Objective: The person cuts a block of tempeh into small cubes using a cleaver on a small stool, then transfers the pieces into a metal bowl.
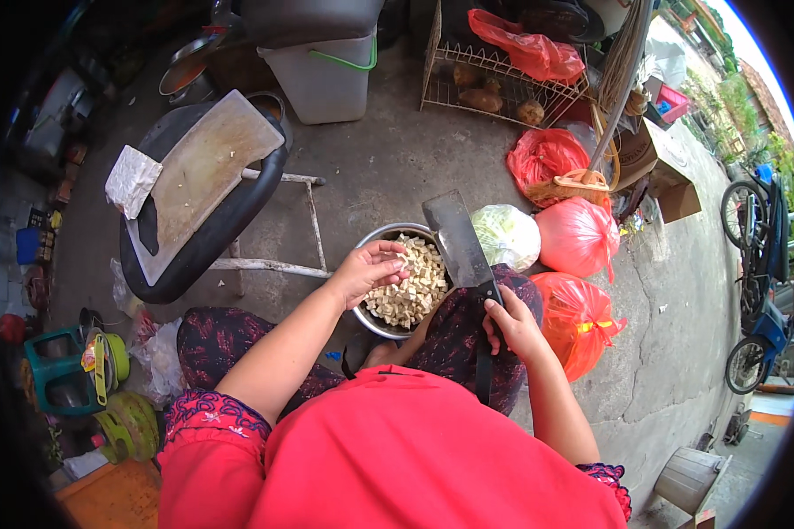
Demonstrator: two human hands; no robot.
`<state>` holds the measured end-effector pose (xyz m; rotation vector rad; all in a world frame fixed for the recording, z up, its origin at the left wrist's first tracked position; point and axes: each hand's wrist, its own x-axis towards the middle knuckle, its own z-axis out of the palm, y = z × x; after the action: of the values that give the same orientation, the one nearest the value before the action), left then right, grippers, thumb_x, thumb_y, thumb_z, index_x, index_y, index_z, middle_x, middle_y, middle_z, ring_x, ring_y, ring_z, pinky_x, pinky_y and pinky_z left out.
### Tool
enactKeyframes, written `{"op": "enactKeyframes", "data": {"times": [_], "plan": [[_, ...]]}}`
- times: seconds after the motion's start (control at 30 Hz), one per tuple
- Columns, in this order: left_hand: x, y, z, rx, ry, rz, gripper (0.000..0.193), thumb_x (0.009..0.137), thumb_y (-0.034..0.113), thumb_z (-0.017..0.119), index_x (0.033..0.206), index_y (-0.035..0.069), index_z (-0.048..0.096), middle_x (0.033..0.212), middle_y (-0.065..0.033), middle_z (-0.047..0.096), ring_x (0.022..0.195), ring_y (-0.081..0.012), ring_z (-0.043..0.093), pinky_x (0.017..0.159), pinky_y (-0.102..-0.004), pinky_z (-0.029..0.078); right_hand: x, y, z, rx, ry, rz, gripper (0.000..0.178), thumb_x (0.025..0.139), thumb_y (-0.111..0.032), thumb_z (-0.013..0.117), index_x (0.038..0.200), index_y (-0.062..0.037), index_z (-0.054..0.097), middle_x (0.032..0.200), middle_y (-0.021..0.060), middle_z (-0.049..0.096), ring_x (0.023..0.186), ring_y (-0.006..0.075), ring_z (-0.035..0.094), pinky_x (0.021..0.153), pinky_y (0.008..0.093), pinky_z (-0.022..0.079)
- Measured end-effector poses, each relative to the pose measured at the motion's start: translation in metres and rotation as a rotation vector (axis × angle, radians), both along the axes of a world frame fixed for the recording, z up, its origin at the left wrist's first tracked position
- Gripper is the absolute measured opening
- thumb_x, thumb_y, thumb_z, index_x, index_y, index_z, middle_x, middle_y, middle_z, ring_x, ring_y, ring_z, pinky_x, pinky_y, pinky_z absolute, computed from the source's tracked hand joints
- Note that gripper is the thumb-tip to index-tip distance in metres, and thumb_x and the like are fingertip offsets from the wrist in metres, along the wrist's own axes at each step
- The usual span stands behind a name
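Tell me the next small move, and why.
I'd probably have the left hand drop the pale piece it seems to pinch into the metal bowl: the hand is over similar pale cubes there, while the right hand holds the cleaver.

Through the head camera, I take this for a household yard or patio doing duty as an outdoor kitchen. Bare, cracked concrete (648, 353) makes the floor, and at upper right I can see greenery (737, 110) and a strip of bright sky (739, 35). The cooking side shows in a worn cutting board (207, 167) on a black-topped seat (260, 207), a cleaver (459, 238), a metal basin (376, 329) of pale diced food (415, 295), and a wire rack (429, 75) with brown, tuber-like lumps (481, 100). Tied plastic bags (578, 236) sit around, and what looks like a bicycle (750, 238) (tipped sideways by my fisheye) suggests a home.
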<state>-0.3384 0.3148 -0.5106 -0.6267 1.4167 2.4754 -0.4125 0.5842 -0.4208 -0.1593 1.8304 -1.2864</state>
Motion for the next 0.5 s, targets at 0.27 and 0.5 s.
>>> {"op": "enactKeyframes", "data": {"times": [0.27, 0.5], "plan": [[0.021, 0.005, 0.032, 0.141, -0.075, 0.050, 0.033, 0.090, 0.001, 0.050, 0.123, 0.000, 0.050, 0.112, -0.0136, 0.060, 0.102, -0.0210, 0.062, 0.084, -0.0238, 0.053, 0.004, 0.007, -0.007, -0.066, 0.024, 0.013, 0.025, 0.094, -0.023, 0.048, 0.103, -0.0005, 0.044, 0.063, 0.0045, 0.049, 0.042, 0.0124, 0.048, 0.038, 0.0266, 0.041], [0.034, 0.015, 0.053, 0.108, -0.050, 0.016, 0.031, 0.089, 0.000, 0.050, 0.121, -0.002, 0.052, 0.114, -0.0164, 0.060, 0.103, -0.0224, 0.061, 0.084, -0.0253, 0.053, 0.006, 0.009, -0.007, -0.062, 0.055, 0.039, 0.026, 0.093, -0.026, 0.047, 0.105, -0.0039, 0.044, 0.064, 0.0038, 0.050, 0.043, 0.0116, 0.049, 0.037, 0.0242, 0.039]]}}
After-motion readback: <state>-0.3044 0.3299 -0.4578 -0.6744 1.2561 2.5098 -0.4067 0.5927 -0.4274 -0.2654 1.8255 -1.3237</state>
